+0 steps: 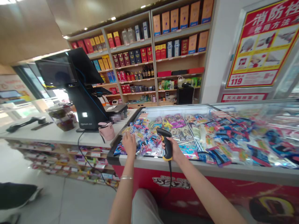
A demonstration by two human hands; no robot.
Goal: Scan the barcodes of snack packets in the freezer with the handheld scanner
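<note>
Fingers (pixel 127 134) of the left hand (pixel 129 144) rest spread apart on a heap of foil snack packets (pixel 146 145), too many to count, inside a glass-topped chest freezer (pixel 177 109). The right hand (pixel 174 149) clamps around one black handheld barcode scanner (pixel 166 146), yellow at its base, held just above the packets near the freezer's near rim. Its single cord (pixel 170 177) drops past the freezer's red front (pixel 210 186). On the white counter (pixel 53 133) to the left stand one pink cup (pixel 106 131) and one black point-of-sale terminal (pixel 86 93) with two screens. Behind rise three bays of wooden shelves (pixel 177 63) stocked with boxed liquor, and one red fire-safety poster (pixel 263 43) hangs at right.
</note>
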